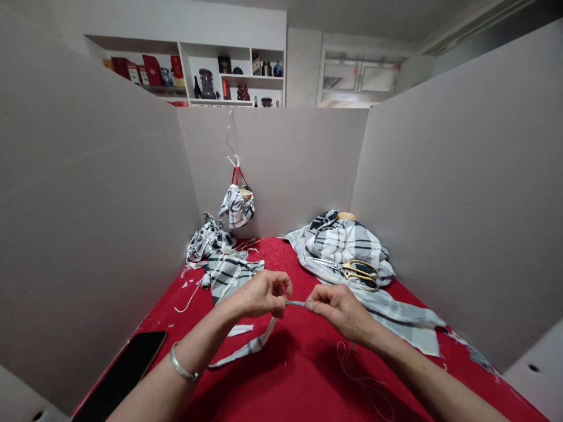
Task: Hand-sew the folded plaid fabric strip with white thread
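Left hand [259,294] and right hand [338,312] pinch a narrow grey fabric strip [295,303] at lower center, closed around it above a red tablecloth [303,375]; gold-handled scissors [360,271] lie on checked cloth [343,240] at center right.

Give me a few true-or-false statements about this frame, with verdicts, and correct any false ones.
1. The left hand and right hand pinch a narrow fabric strip between them. True.
2. The scissors lie directly on the red tablecloth. False: they rest on a heap of checked cloth.
3. A bangle is on the right wrist. False: it is on the left wrist.
4. A checked bag hangs from a wire hook. True.
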Tool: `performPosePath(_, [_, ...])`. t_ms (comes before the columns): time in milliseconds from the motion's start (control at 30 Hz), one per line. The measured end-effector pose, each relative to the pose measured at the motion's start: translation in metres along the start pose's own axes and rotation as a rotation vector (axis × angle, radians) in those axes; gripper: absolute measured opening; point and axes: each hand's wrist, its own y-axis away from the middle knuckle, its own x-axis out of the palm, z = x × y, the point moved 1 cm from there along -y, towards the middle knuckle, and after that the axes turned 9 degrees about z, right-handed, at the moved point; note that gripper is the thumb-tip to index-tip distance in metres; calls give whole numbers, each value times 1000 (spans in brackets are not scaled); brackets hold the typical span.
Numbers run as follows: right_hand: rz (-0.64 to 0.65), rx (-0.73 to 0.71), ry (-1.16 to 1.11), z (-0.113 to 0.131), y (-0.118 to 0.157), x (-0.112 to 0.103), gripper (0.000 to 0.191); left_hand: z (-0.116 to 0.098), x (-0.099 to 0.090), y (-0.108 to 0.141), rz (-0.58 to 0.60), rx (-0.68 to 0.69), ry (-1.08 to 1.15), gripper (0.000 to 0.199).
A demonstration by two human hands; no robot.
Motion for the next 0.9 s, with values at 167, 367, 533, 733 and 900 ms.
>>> performPosePath(167, [10,-1,-34,-1,-1,8,19,10,9,7,-44,-24,134,11])
performPosePath(367, [73,-19,-104,0,-3,19,20,13,10,19,-86,73,22,22])
performPosePath(533, [99,15,-185,-6,-1,24,20,16,5,29,36,144,3,21])
performPosePath(733, [88,46,-211,-15,0,27,20,16,5,36,120,87,136,17])
performPosePath(900, [87,20,-179,-10,0,28,20,19,12,31,42,-29,242,24])
